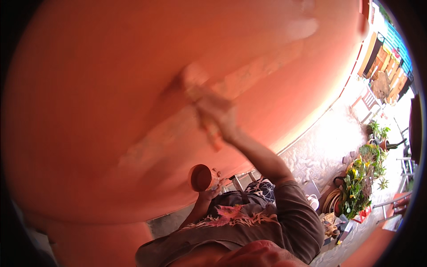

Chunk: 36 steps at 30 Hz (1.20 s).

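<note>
Right hand wraps around a brush at the wall, long axis slanting up the wall; left hand grips a pot nearer the wall's foot

Matt wall (rough in places)
</note>
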Each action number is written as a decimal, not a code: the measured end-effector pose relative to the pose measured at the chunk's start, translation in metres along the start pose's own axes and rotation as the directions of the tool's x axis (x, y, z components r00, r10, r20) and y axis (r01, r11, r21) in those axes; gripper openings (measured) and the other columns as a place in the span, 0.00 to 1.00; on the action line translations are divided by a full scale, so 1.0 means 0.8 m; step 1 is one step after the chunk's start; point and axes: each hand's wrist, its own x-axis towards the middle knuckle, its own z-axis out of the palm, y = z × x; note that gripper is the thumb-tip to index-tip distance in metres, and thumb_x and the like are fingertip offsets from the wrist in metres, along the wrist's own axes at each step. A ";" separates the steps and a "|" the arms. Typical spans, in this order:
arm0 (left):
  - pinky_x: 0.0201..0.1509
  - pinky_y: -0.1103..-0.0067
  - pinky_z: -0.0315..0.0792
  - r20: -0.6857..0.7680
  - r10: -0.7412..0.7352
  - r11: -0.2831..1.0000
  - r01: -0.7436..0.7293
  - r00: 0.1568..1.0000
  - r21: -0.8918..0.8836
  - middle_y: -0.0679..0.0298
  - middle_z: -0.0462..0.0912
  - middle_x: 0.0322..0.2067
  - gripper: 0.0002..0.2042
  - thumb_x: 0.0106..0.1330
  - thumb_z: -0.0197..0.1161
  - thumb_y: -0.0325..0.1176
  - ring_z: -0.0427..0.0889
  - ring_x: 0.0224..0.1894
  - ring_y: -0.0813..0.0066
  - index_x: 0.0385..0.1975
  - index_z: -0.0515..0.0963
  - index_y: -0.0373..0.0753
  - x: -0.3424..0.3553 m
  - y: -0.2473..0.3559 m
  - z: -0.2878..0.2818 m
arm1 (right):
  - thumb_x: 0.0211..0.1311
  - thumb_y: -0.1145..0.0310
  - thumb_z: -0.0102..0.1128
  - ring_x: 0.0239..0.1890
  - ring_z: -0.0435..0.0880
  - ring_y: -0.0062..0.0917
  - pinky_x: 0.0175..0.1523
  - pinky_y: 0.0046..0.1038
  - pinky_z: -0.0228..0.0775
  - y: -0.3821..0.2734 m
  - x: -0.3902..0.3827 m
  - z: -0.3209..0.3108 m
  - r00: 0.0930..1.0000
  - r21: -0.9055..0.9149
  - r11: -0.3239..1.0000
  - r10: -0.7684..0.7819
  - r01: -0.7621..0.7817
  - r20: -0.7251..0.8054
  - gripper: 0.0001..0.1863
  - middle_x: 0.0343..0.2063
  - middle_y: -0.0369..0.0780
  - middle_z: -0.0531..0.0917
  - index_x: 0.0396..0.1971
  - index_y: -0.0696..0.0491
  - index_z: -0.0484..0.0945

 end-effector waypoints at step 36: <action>0.30 0.76 0.80 0.097 0.392 0.908 -0.401 0.915 0.119 0.54 0.68 0.55 0.33 0.61 0.67 0.51 0.67 0.45 0.59 0.63 0.66 0.42 -0.119 -0.010 -0.016 | 0.61 0.76 0.55 0.40 0.87 0.33 0.39 0.28 0.80 0.009 -0.094 0.110 0.984 0.141 0.987 -0.100 0.079 0.146 0.17 0.50 0.43 0.84 0.51 0.56 0.80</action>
